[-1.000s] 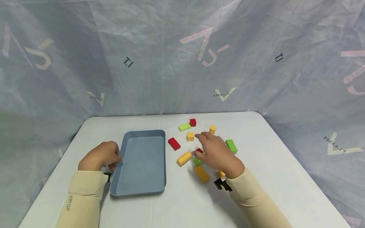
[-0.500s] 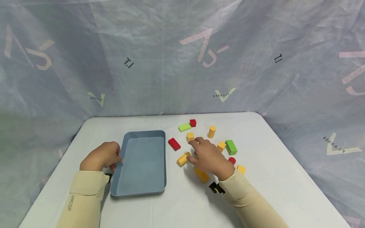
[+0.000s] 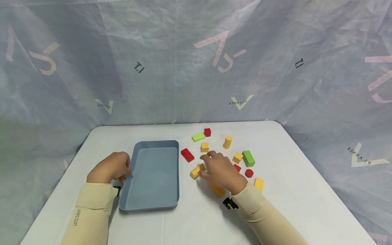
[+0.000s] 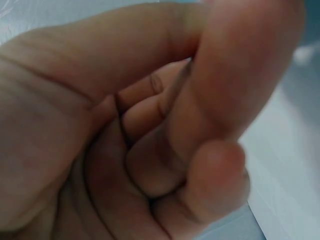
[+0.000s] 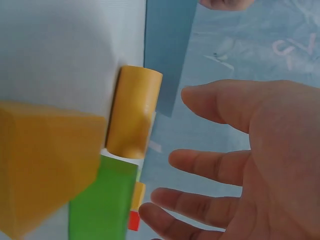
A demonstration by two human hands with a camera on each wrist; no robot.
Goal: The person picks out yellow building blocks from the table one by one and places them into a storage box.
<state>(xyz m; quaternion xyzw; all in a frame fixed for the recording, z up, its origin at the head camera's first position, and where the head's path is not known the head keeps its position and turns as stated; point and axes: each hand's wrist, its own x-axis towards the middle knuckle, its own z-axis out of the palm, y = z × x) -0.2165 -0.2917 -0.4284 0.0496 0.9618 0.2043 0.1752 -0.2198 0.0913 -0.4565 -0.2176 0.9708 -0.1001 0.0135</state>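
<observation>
At the left side of a blue-grey tray (image 3: 150, 177), my left hand (image 3: 111, 166) grips the rim with thumb and curled fingers. In the left wrist view the thumb and fingers (image 4: 225, 70) fill most of the picture. My right hand (image 3: 222, 172) hovers with spread fingers over the blocks and holds nothing. Its thumb and index finger are nearest a lying yellow cylinder (image 3: 196, 172). Beneath that hand, partly covered, is an orange-yellow rectangular block (image 3: 218, 190). A green block (image 5: 105, 200) beside the cylinder shows only in the right wrist view.
Behind the right hand lie a red rectangular block (image 3: 187, 154), a yellow cube (image 3: 204, 147), a light green block (image 3: 198, 137) and a red cube (image 3: 207, 132). To its right are an upright yellow cylinder (image 3: 227, 142), a green block (image 3: 248, 158) and a red round piece (image 3: 249, 173).
My right hand has moved left and slightly lower in the view, toward the lying yellow cylinder, uncovering blocks on its right. My left hand stays at the tray's rim.
</observation>
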